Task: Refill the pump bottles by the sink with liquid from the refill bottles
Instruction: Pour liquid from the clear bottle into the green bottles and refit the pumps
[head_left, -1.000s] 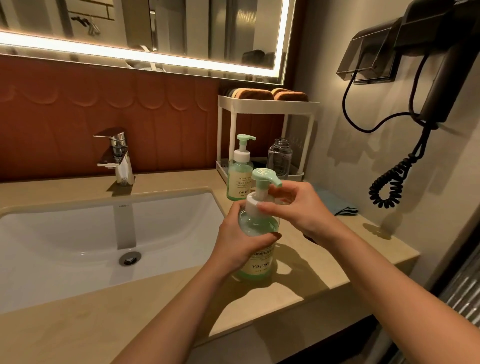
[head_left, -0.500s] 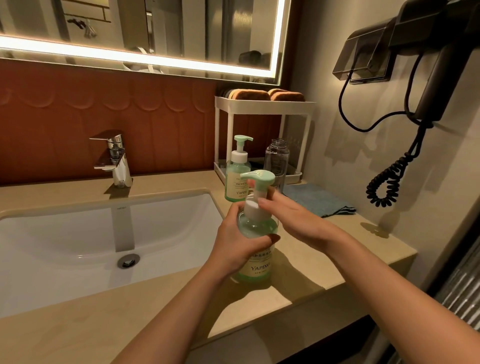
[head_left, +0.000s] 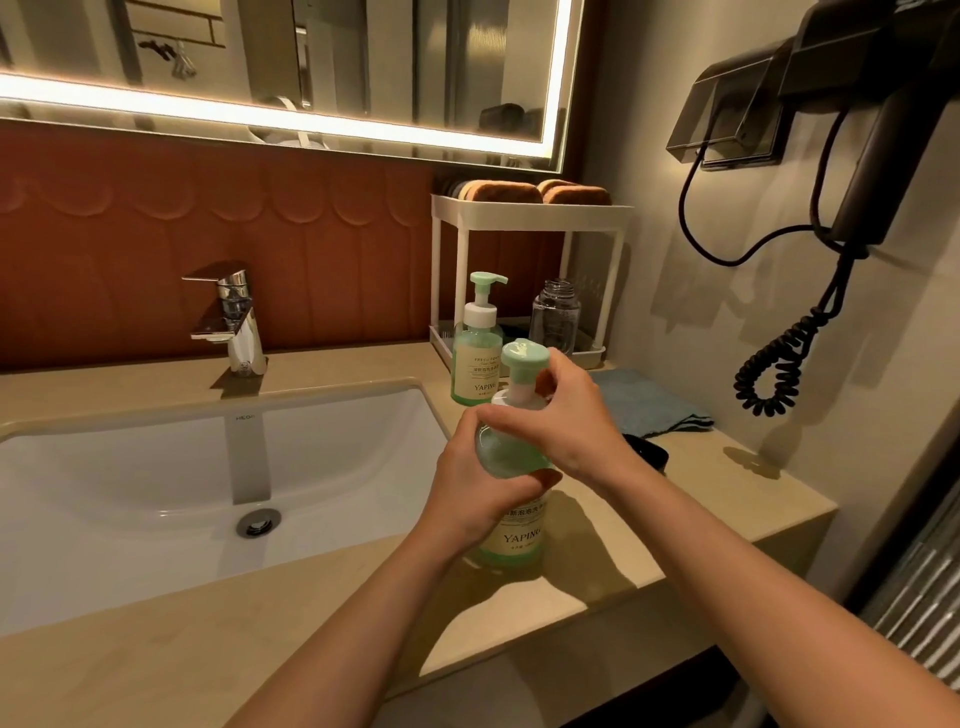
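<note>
- Both my hands hold one green pump bottle (head_left: 519, 532) on the counter (head_left: 727, 499).
- My left hand (head_left: 470, 491) curls its fingers round the body.
- My right hand (head_left: 569, 421) pinches the white collar (head_left: 511, 401).

Both forearms (head_left: 358, 618) show bare as far as the edge of view, slender and smooth. The left hand (head_left: 470, 493) and right hand (head_left: 569, 423) are bare as well; the left thumb's nail (head_left: 549, 475) looks dark, painted or shadowed I cannot tell
</note>
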